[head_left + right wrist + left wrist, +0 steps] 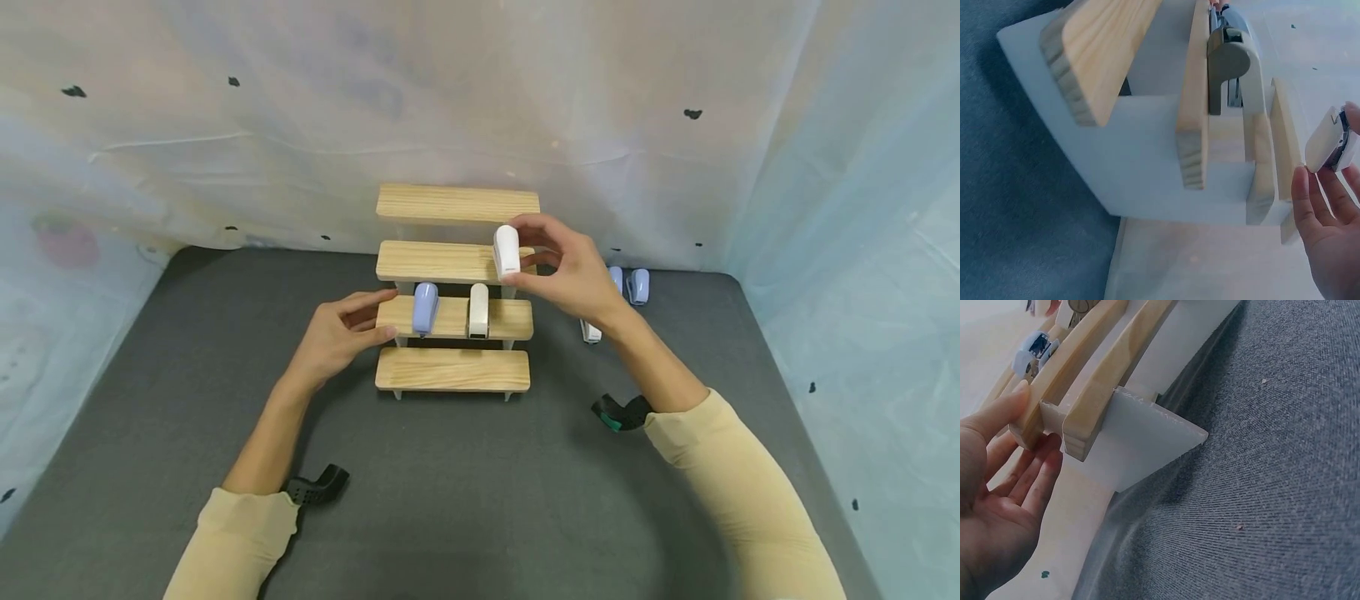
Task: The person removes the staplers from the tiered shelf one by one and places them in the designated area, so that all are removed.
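A four-step wooden display stand [452, 369] stands on the dark cloth. My left hand [337, 340] grips the left end of its second step from the bottom, thumb at the front edge; the left wrist view shows the fingers [1044, 481] around the board's end. Between the right thumb and fingers, my right hand [566, 267] holds a small white stapler [506, 250] in front of the third step's right part. That stapler [1324, 142] is tilted in the right wrist view. On the second step sit a blue stapler [425, 308] and a cream-white stapler [478, 311].
Right of the stand, blue staplers [638, 287] and a white stapler [591, 332] lie on the dark table cloth [465, 483], partly hidden by the right arm. Behind the stand hangs a pale curtain [450, 100], with another side of it [862, 333] at the right.
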### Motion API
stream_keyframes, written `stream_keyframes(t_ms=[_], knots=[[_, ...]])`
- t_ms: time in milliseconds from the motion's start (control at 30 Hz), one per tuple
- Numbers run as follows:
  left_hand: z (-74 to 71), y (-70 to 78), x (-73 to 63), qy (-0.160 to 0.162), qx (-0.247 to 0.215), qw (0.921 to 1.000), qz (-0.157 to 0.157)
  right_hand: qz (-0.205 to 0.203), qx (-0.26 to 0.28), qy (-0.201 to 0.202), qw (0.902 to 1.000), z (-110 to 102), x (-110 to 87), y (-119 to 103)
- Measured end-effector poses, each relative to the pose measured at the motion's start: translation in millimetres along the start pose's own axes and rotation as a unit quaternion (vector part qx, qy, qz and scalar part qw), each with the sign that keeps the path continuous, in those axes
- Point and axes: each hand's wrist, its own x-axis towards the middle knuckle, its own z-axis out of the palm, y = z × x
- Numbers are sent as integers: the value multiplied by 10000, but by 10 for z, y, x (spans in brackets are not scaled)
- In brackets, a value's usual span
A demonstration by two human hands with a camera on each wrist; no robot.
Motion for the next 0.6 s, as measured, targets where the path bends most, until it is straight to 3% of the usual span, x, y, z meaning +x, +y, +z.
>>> stream_keyframes(t_ms=[600], knots=[[-19, -30, -4, -13, -3, 10000, 21, 100, -93, 130, 9998, -151, -154, 110]])
